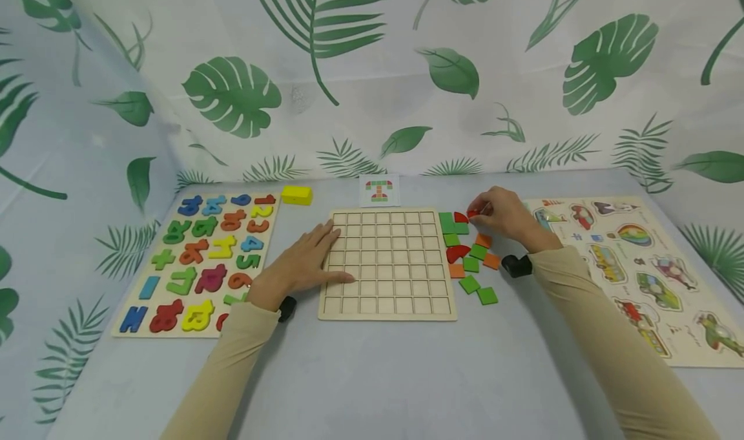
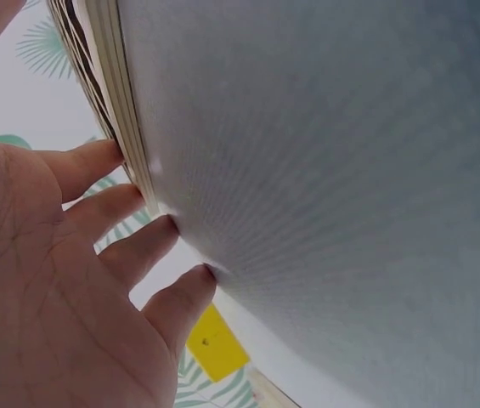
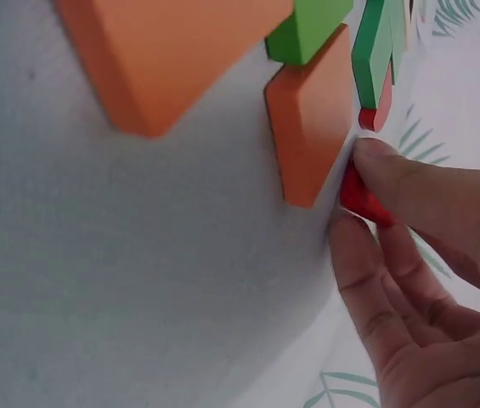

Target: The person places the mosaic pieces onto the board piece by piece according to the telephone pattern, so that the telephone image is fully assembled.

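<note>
A wooden grid board [image 1: 391,265] with square recesses lies in the middle of the table. Along its left edge my left hand [image 1: 302,259] rests with fingers spread, the thumb lying over the lower left squares; in the left wrist view the fingertips [image 2: 193,285] touch beside the board's side [image 2: 125,102]. To the right of the board, my right hand [image 1: 502,215] pinches a red quarter-circle tile [image 1: 473,214] between thumb and fingers. The right wrist view shows this red tile [image 3: 363,197] partly covered by the thumb, near an orange tile [image 3: 312,119].
Green tiles [image 1: 487,295], orange tiles [image 1: 491,261] and red quarter-circles [image 1: 457,253] lie loose right of the board. A pattern card [image 1: 380,190] lies behind it. A number puzzle [image 1: 192,265] and yellow block [image 1: 297,195] are left; a vehicle picture puzzle [image 1: 633,252] is right.
</note>
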### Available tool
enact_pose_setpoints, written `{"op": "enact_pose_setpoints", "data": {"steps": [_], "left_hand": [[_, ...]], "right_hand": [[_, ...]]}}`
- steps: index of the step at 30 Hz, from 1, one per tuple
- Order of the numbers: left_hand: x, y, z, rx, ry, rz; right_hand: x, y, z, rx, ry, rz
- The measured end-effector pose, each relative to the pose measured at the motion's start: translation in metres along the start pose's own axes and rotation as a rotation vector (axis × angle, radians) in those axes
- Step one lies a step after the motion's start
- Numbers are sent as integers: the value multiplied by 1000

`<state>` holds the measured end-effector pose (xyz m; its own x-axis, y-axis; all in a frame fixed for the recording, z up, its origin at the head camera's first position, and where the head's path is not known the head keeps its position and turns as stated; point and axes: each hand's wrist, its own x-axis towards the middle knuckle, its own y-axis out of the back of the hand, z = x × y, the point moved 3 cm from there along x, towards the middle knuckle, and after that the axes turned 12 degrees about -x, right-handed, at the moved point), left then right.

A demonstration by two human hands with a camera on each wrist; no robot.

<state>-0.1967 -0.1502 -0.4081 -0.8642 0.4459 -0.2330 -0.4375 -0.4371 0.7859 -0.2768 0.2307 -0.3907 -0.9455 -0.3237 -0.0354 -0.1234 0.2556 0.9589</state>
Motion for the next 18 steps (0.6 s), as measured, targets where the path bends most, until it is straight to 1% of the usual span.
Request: {"op": "enact_pose_setpoints", "data": {"steps": [4, 9, 13, 18], "left_hand": [[0, 1, 1, 1, -7, 4], [-1, 1, 2, -8, -9, 4], [-1, 1, 2, -11, -7, 3], [-1, 0, 2, -9, -10, 4]], "right_hand": [[-3, 0, 1, 23, -6, 35], [-7, -2, 4, 67, 2, 57], [-10, -2, 5, 52, 25, 87], [-16, 5, 5, 11, 58, 120]]}}
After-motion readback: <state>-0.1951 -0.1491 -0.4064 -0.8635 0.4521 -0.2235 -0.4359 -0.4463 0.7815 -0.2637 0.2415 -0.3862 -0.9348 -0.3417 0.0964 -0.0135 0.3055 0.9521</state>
